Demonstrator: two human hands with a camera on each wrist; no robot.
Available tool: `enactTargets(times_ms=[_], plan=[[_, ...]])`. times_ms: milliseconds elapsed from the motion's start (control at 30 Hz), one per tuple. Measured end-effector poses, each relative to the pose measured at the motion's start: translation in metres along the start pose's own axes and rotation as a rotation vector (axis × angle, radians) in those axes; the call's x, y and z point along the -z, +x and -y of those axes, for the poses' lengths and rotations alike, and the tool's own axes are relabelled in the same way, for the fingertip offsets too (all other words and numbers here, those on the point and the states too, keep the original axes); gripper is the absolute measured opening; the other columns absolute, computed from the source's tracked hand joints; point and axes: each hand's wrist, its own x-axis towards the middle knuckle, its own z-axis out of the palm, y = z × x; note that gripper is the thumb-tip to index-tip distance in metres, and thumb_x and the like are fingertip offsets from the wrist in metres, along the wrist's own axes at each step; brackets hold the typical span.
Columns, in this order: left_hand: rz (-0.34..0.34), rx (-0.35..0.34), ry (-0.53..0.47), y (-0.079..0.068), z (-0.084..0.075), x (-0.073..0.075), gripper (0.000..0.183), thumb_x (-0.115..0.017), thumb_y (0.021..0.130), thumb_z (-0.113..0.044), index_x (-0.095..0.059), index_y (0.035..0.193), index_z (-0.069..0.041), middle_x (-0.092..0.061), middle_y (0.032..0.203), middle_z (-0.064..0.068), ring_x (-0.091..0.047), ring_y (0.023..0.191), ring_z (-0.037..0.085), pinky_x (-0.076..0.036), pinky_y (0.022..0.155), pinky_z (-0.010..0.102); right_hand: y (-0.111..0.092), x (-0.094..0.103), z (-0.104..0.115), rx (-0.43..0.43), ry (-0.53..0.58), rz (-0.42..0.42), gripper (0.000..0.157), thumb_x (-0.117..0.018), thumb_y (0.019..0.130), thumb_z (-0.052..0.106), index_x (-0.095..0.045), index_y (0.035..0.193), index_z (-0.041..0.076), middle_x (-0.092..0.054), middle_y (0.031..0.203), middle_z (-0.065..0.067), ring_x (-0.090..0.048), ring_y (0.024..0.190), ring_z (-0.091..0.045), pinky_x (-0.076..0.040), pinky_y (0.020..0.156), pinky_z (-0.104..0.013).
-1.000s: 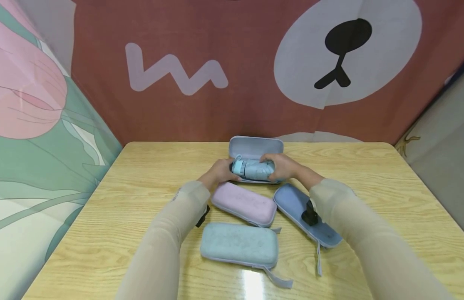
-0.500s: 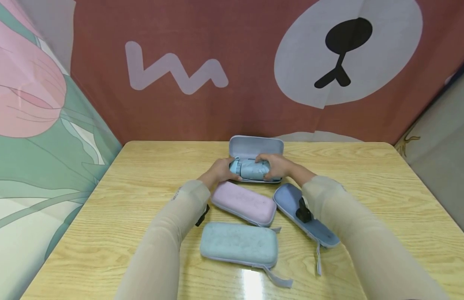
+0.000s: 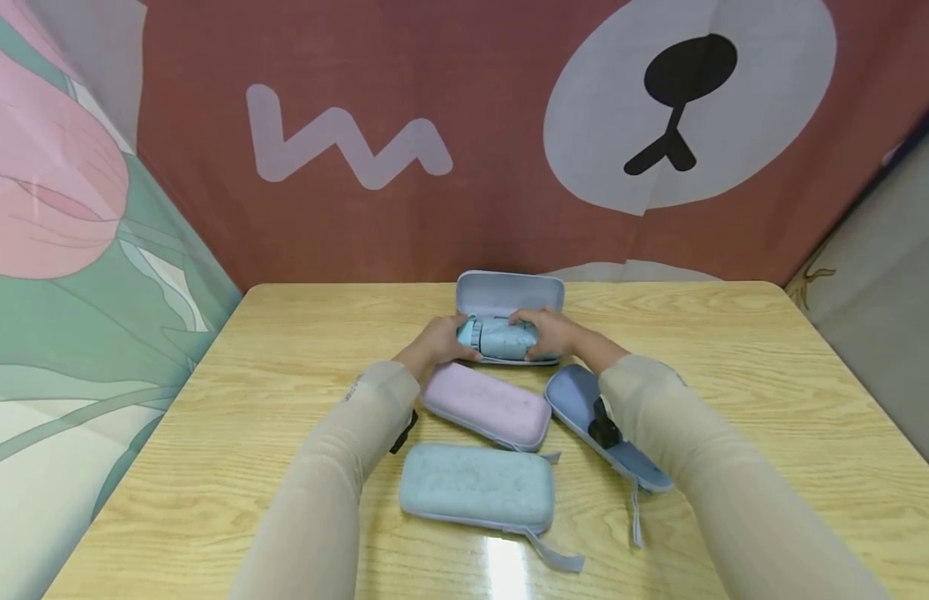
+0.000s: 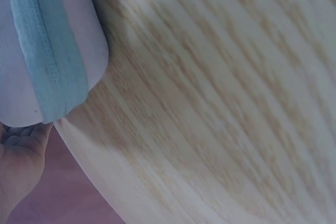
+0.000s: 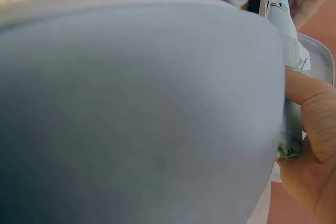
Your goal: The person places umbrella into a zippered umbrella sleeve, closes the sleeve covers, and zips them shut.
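A light-blue folded compact umbrella (image 3: 506, 339) lies sideways in the lower half of an open grey-blue case (image 3: 511, 293) at the back of the table. My left hand (image 3: 437, 339) grips its handle end, thumb toward me. Around the other end curl the thumb and fingers of my right hand (image 3: 550, 333). In the right wrist view, rolled fabric of the umbrella (image 5: 292, 116) shows beside the right hand (image 5: 317, 140). The left wrist view catches only part of the left hand (image 4: 23, 166), below the pink case (image 4: 94, 40).
A closed pink case (image 3: 486, 407) lies just in front of the hands, and a closed teal case (image 3: 476, 487) nearer me. An open blue case part (image 3: 572, 396) sits under the right forearm. Patterned cloth (image 3: 344, 225) hangs behind the table (image 3: 314, 333).
My right hand and the umbrella have shifted slightly left within the open case, mostly during the first half second. The left hand has stayed nearly in place.
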Motion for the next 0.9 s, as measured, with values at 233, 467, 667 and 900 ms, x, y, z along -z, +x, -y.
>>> enactTargets(times_ms=[233,467,667,900], plan=[[-0.010,-0.019,-0.036,0.000,0.001,-0.004,0.079,-0.073,0.067,-0.036,-0.038,0.130,-0.003,-0.044,0.125,0.016,-0.040,0.113,0.026,-0.032,0.092,0.032,-0.009,0.009,-0.014,-0.047,0.034,0.051,0.068,-0.071,0.070,0.024,-0.040,0.127,0.004,-0.039,0.127,-0.021,-0.035,0.115,-0.035,-0.030,0.091,-0.046],[0.006,0.011,-0.074,0.000,0.002,-0.002,0.080,-0.073,0.067,-0.033,-0.036,0.131,-0.003,-0.042,0.127,0.013,-0.039,0.114,0.022,-0.032,0.092,0.031,-0.017,0.022,-0.025,-0.113,0.151,0.099,0.070,-0.071,0.070,0.022,-0.038,0.128,0.000,-0.036,0.129,-0.021,-0.033,0.115,-0.038,-0.030,0.091,-0.046],[0.012,0.009,-0.058,0.000,0.001,-0.002,0.081,-0.073,0.067,-0.034,-0.035,0.131,-0.003,-0.041,0.128,0.013,-0.038,0.116,0.023,-0.032,0.093,0.031,-0.023,0.031,-0.035,-0.148,0.272,0.103,0.067,-0.069,0.073,0.022,-0.037,0.127,-0.003,-0.036,0.128,-0.022,-0.034,0.115,-0.039,-0.032,0.091,-0.046],[0.017,0.011,-0.060,-0.001,0.001,0.000,0.080,-0.072,0.068,-0.034,-0.035,0.131,-0.003,-0.040,0.129,0.013,-0.036,0.117,0.023,-0.031,0.094,0.031,-0.023,0.036,-0.038,-0.284,0.373,-0.044,0.061,-0.058,0.082,0.026,-0.031,0.128,-0.005,-0.035,0.125,-0.028,-0.034,0.114,-0.039,-0.033,0.089,-0.048]])
